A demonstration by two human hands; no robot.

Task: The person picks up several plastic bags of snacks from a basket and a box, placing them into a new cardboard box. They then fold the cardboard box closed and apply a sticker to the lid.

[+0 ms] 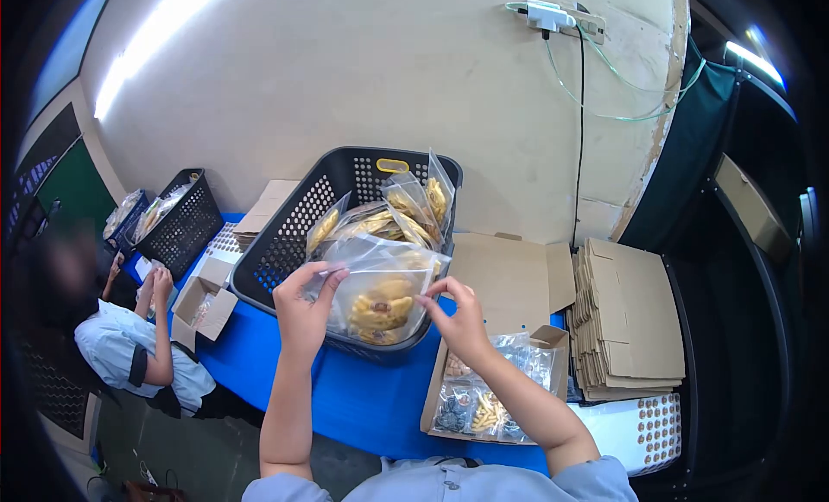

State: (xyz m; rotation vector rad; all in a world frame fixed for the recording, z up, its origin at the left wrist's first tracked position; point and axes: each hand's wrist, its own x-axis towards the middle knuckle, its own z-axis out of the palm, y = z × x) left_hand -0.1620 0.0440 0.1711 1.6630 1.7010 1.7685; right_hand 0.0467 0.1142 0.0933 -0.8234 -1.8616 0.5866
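A clear plastic bag (367, 282) of yellow pieces, with a small round brown sticker on its front, is held up over the near side of a black perforated basket (281, 243). My left hand (304, 305) pinches the bag's upper left edge between thumb and fingers. At its right edge, my right hand (456, 316) has thumb and fingertips closed on the plastic. Behind the held bag, several similar bags (406, 204) of yellow pieces lie in the basket. Below my right forearm, an open cardboard box (429, 407) holds small clear packets of dark, yellow and pinkish pieces.
Flattened cardboard boxes (635, 312) are stacked at the right, beside a sheet of round stickers (661, 428). At the left, another person (142, 346) works by a small open box (200, 308) and a second black basket (181, 230). A blue cloth (367, 398) covers the table.
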